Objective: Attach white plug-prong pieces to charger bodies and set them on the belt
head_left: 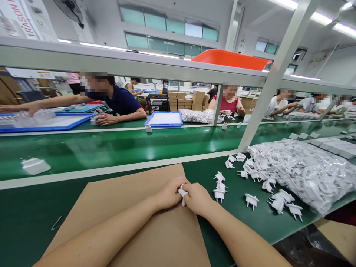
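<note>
My left hand [172, 193] and my right hand [198, 198] meet above a flat brown cardboard sheet [133, 222]. Their fingers are closed together around a small white piece [183, 192]. Most of it is hidden by the fingers, so its exact kind does not show. To the right of my right hand, several white two-pin plug parts lie loose on the green table, among them one plug part [251, 200] by itself and a small stack [219, 187].
A clear bag of white parts [303, 170] fills the right side. Beyond the white rail runs a green conveyor belt [111, 150] carrying a white charger [35, 165]. A slanted metal post [258, 115] rises ahead. Across the belt, co-workers sit near a blue-rimmed tray [164, 119].
</note>
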A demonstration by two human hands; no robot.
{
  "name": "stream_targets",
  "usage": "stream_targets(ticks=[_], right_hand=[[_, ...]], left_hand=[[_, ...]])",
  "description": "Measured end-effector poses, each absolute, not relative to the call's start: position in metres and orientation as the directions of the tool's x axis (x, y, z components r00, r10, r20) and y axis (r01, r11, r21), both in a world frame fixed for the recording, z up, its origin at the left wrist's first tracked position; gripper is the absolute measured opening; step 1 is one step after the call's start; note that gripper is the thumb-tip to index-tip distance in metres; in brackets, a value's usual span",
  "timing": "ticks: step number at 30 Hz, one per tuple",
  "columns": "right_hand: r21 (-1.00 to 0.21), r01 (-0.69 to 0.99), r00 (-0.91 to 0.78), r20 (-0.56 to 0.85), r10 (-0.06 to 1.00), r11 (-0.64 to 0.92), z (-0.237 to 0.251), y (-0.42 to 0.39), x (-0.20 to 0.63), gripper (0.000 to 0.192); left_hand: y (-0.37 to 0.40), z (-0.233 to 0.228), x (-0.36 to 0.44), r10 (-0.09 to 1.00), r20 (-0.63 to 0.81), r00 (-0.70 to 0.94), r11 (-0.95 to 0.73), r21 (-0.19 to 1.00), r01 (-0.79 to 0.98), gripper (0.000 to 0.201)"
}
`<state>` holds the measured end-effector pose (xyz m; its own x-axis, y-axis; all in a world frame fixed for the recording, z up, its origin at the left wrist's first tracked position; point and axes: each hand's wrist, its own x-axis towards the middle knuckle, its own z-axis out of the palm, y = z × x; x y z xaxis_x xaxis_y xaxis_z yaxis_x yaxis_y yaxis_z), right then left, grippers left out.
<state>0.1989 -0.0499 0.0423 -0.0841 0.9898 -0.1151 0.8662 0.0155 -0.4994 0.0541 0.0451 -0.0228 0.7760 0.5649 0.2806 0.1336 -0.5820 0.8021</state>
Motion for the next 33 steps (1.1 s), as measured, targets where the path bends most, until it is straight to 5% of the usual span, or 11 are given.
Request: stream_targets(ticks=[33], right_hand=[[-0.496,0.868,-0.092,-0.106,0.990,0.028,0.0376,-0.0489,0.1990,0.020]], left_hand=[[0.0452,-0.0215,0.0538,0.552,0.275,0.787,-0.582,0.803,0.127,0.038]])
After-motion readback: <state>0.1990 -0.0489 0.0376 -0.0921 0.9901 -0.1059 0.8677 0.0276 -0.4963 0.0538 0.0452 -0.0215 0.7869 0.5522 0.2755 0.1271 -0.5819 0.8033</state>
